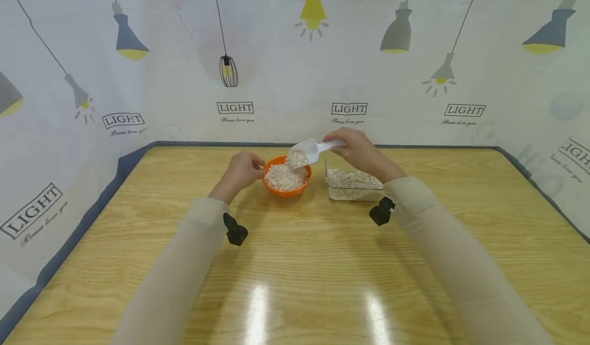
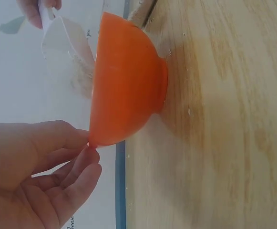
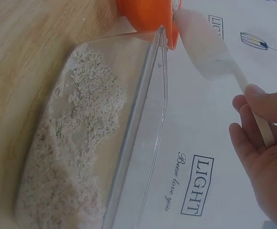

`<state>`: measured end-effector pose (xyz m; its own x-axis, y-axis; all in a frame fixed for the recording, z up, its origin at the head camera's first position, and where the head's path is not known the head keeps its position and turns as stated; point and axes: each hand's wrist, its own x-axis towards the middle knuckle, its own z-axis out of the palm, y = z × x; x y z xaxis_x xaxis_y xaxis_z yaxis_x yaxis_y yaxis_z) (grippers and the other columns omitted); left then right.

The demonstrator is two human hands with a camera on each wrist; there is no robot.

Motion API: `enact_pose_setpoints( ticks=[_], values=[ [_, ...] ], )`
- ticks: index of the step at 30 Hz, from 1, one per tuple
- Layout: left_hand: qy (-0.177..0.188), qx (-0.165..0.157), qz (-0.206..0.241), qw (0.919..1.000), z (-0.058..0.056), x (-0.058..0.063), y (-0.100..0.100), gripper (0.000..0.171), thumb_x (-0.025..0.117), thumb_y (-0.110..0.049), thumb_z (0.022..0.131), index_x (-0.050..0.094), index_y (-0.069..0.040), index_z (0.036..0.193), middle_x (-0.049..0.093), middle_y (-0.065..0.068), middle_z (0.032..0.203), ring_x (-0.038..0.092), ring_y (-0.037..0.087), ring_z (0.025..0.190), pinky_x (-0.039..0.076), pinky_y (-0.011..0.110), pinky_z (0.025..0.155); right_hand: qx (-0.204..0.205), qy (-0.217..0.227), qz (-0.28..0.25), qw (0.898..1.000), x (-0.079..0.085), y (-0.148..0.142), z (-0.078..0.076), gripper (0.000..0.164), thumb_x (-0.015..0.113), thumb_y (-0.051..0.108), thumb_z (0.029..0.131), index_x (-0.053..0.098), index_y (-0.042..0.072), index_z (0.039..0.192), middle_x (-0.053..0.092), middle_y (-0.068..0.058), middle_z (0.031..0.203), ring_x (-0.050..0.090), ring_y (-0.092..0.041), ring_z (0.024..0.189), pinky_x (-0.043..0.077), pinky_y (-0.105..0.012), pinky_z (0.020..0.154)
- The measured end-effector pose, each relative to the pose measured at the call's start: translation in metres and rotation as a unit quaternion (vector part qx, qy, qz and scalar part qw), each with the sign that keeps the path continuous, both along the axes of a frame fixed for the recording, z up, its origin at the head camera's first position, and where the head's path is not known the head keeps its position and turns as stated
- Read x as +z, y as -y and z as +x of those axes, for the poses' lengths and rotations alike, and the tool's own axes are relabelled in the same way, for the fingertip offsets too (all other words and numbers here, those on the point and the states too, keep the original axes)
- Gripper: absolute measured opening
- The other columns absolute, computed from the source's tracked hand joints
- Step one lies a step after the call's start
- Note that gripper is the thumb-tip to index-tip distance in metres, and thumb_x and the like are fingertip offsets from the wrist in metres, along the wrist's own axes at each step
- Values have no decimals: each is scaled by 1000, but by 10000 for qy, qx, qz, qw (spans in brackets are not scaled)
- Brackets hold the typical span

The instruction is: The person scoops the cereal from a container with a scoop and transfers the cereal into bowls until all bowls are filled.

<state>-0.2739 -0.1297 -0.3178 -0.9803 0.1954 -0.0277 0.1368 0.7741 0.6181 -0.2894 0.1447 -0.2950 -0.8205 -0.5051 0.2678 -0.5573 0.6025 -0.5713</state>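
Observation:
An orange bowl (image 1: 287,193) full of pale flakes (image 1: 285,177) stands on the table. At its left side my left hand (image 1: 241,173) pinches the rim between thumb and fingers, seen closely where the bowl (image 2: 128,81) meets the left hand (image 2: 47,167) in the left wrist view. My right hand (image 1: 355,148) grips the handle of a white scoop (image 1: 318,148), tilted down over the bowl with flakes at its lip. In the right wrist view the right hand's (image 3: 267,133) fingers curl round the scoop's (image 3: 205,47) handle. Right of the bowl is a clear container (image 1: 355,194) of flakes.
The wooden table (image 1: 313,263) reaches back to a white printed curtain (image 1: 286,79) with a dark blue edge. A few small crumbs lie on the tabletop near the bowl. Black wrist cameras sit on both sleeves, above the table.

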Motion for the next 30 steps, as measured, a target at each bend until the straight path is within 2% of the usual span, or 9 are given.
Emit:
enact_pose_setpoints(
  ticks=[4,16,30],
  values=[
    [38,-4,6,10000,0,-2,0,31,59,-2,83,62,6,113,62,19,104,59,27,91,51,34,73,20,-226,86,9997,2,4,-1,25,58,-2,87,61,-5,111,58,-19,107,53,-31,101,44,-42,88],
    [67,-6,10,10000,1,-3,0,29,61,-4,85,63,5,112,62,18,107,59,26,91,51,33,72,-80,-660,484,9966,3,8,-2,25,62,-6,83,65,-1,107,60,-15,105,54,-31,100,44,-43,88],
    [111,-63,-77,9999,4,1,-1,30,59,-4,86,61,6,115,59,19,110,57,28,95,50,35,74,50,-1137,478,9924,9,7,6,25,63,-9,81,67,1,103,61,-14,104,54,-30,99,45,-41,86]
  ],
)
